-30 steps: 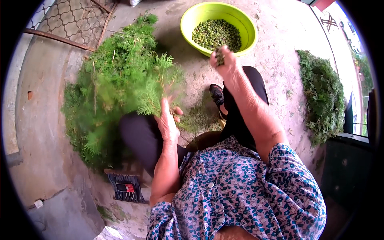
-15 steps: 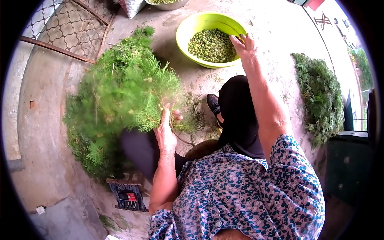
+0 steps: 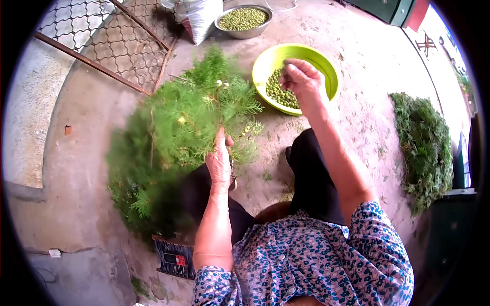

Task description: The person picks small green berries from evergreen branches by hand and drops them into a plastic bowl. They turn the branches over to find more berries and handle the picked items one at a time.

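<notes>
Gripping a big bunch of feathery green herb stalks (image 3: 178, 132) just above the lap, the left hand (image 3: 219, 160) is closed; farther out, the right hand (image 3: 298, 76) hovers with fingers pinched over the lime-green plastic bowl (image 3: 326, 69) of small green pods (image 3: 278, 92).

The right hand (image 3: 301, 76) has reached over the green bowl (image 3: 326, 69) from its near rim.

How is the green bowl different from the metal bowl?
The green bowl is bright plastic-looking and sits near the person, with the right hand over it; the metal bowl is grey, farther off, untouched. The green bowl looks partly filled, the metal bowl nearly full. Both hold small green seeds and rest on the ground.
</notes>
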A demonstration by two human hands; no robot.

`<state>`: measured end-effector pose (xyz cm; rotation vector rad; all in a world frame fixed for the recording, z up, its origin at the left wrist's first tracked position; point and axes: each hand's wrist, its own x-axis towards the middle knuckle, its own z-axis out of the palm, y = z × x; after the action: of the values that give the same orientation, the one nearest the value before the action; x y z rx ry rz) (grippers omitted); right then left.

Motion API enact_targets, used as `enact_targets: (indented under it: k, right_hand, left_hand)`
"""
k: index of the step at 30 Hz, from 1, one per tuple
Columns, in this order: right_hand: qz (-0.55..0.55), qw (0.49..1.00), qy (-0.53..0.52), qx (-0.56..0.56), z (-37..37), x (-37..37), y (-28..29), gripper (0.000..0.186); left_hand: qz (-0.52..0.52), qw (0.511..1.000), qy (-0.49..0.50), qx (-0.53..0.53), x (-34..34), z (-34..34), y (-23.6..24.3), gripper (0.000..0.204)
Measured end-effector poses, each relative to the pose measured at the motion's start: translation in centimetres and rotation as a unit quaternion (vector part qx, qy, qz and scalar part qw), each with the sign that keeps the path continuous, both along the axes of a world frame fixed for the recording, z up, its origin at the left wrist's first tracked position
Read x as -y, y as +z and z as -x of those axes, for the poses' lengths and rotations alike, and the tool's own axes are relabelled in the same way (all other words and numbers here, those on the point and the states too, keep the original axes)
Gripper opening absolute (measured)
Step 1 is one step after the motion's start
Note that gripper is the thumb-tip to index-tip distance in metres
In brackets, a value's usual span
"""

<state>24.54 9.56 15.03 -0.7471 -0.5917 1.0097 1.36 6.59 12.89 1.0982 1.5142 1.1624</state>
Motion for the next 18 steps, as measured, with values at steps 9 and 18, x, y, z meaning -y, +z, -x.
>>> enact_targets:
  k: [9, 18]
  right_hand:
    - [-0.040, 0.842, -0.116, 0.525, 5.3, -4.6, 4.3, 0.028]
    - [-0.036, 0.845, -0.207, 0.492, 4.1, -10.3, -0.5, 0.014]
  left_hand:
    - [-0.152, 0.965, -0.111, -0.182, -5.5, 0.2, 1.2, 0.037]
    - [-0.234, 0.893, -0.171, -0.344, -12.0, 1.1, -3.4, 0.017]
